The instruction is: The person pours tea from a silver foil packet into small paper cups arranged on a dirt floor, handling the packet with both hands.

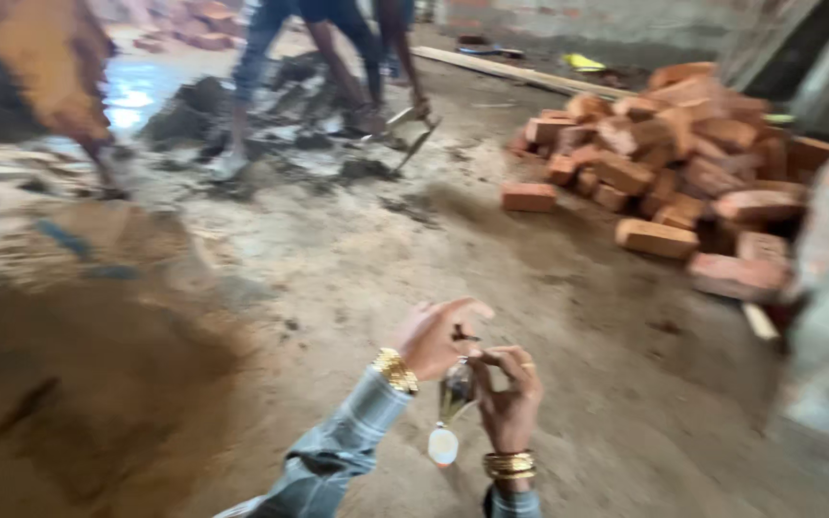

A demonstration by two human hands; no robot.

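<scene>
My left hand (432, 336) and my right hand (510, 401) meet low in the middle of the view, above a dusty floor. Between their fingertips hangs a small dark cone-shaped metal weight (456, 388) with a white round tip (442, 445) below it. The left hand pinches something small and dark at the top; the right hand's fingers curl beside the weight. Gold bangles sit on both wrists, and a pale checked sleeve covers the left forearm. The picture is blurred.
A pile of red bricks (683, 163) lies at the right. A sand heap (88, 374) fills the left. Farther back a person (338, 58) bends over wet mortar (271, 125) with a tool. A wooden plank (520, 72) lies by the back wall.
</scene>
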